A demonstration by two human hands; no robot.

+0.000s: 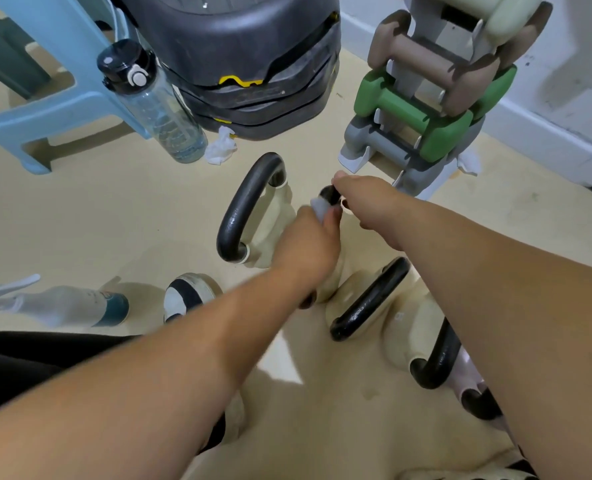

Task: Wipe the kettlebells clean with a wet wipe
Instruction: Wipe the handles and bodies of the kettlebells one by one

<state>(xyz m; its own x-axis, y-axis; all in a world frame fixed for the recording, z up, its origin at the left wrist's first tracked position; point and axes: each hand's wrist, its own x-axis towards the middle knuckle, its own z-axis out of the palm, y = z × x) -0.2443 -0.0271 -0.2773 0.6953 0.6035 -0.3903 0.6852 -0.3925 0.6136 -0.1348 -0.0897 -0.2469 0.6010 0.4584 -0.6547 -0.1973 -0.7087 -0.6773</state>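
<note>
Several cream kettlebells with black handles stand on the floor. My left hand [308, 244] pinches a white wet wipe [319, 208] against the black handle [329, 195] of the middle kettlebell. My right hand [367, 199] grips the top of that same handle from the right. Both hands hide most of this kettlebell's body. Another kettlebell [249, 206] stands just to its left. Two more kettlebells sit nearer me under my right forearm, one handle [370, 301] ahead of the other handle [436, 358].
Behind stand a clear water bottle [156, 105], a blue plastic stool [45, 81], a black stepper [246, 64] and a dumbbell rack [426, 98]. Crumpled wipes [220, 147] lie by the bottle. A spray bottle [62, 304] lies at the left beside a shoe [187, 296].
</note>
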